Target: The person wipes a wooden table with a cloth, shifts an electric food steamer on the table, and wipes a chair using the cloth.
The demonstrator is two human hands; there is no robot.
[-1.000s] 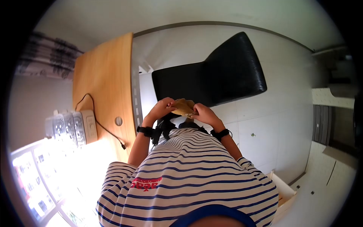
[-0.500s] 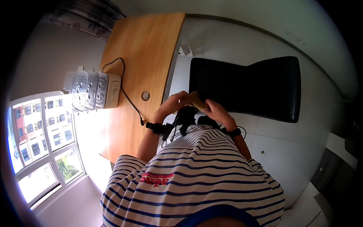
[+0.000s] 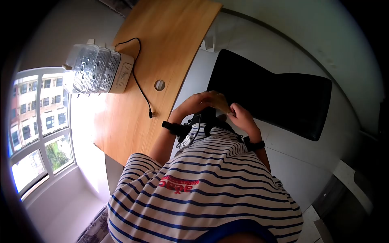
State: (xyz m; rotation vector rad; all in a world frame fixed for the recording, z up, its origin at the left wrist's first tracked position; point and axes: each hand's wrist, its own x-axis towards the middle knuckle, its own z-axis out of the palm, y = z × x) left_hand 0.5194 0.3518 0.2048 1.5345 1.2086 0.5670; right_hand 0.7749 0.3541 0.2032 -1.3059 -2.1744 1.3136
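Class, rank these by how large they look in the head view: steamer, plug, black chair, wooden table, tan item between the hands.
Largest to smallest:
1. Wooden table
2. Black chair
3. Steamer
4. Tan item, visible part only
5. Plug

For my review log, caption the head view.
Left hand and right hand hold a brown cloth-like item beside a wooden desk.

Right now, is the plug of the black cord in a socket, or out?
Out: the plug lies loose on the wooden table.
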